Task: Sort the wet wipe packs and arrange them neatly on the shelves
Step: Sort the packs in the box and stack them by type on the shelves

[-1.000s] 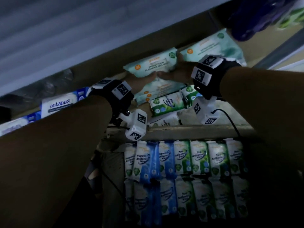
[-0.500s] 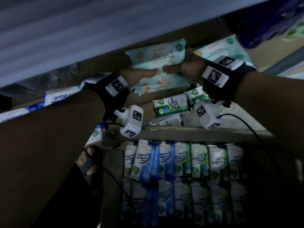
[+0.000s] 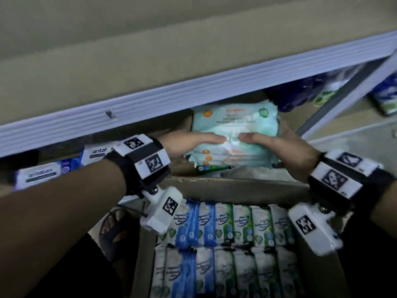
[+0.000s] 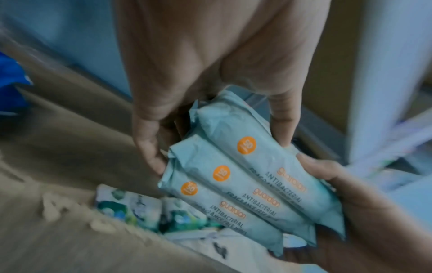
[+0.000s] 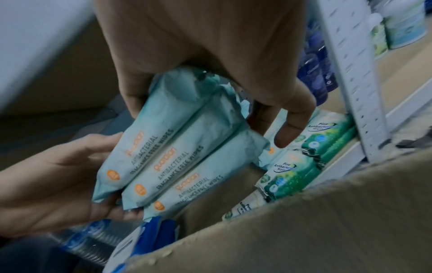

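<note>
**Both hands clasp a stack of three pale teal wipe packs under the shelf edge**

The left hand [image 3: 189,143] and the right hand [image 3: 277,147] hold between them a stack of three soft pale teal plastic wet wipe packs [image 4: 245,186], each printed with an orange round badge and the words "guardian antibacterial fragrance free wipes". The left hand's thumb lies over the top pack and its fingers [image 4: 149,147] curl round the stack's left end; the right hand mirrors it at the other end, thumb on top and fingers [image 5: 292,118] wrapped under the right end. In the head view the two thumbs nearly meet across the top pack. The stack sits in the gap just below the white ribbed front edge of the upper shelf [image 3: 193,93], above the open brown cardboard box [image 3: 236,186].

Inside the box, under and to the right of the stack, lie small green and white pine antibacterial wipe packs [image 5: 292,177]. A lower part of the box holds rows of upright slim packs, blue and white ones [image 3: 197,224] to the left and green and white ones [image 3: 253,224] to the right, standing side by side and touching. To the left, on the shelf, lie white and blue flat packs [image 3: 38,175] labelled "antabax". A white perforated metal shelf upright [image 5: 350,77] stands just right of the box, with dark blue bottles [image 5: 313,61] behind it.
</note>
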